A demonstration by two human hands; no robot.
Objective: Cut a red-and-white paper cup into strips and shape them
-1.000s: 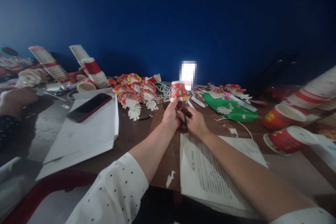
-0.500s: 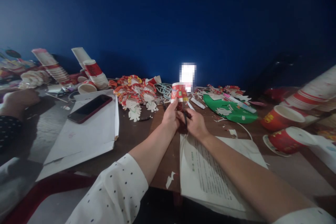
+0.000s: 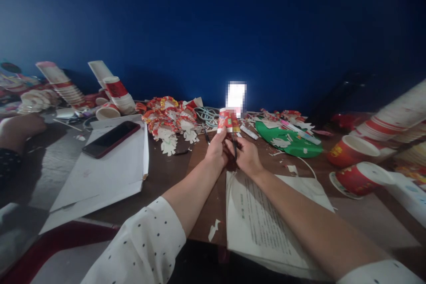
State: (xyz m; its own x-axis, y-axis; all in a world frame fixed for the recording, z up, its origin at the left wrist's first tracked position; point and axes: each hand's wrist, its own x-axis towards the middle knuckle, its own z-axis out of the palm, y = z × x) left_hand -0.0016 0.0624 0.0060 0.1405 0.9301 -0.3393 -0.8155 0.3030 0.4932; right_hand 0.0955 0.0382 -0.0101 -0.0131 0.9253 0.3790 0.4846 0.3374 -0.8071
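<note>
In front of me, at the middle of the head view, my left hand is closed on a red and white paper cup, the thumb against its side. My right hand is closed beside it, around dark-handled scissors directed up at the cup. The blades are mostly hidden by the fingers and the cup. Both hands are above the brown table, close to the top edge of a printed sheet stack.
A phone lies on white card at left. Cut cup pieces are heaped behind. A green disc holds scraps and pens. Cups stand at right, cup stacks at back left. Another person's hand rests at far left.
The cup has tilted and dropped slightly in my left hand, showing less of its rim. Both hands keep their hold. The whole view has shifted a little.
</note>
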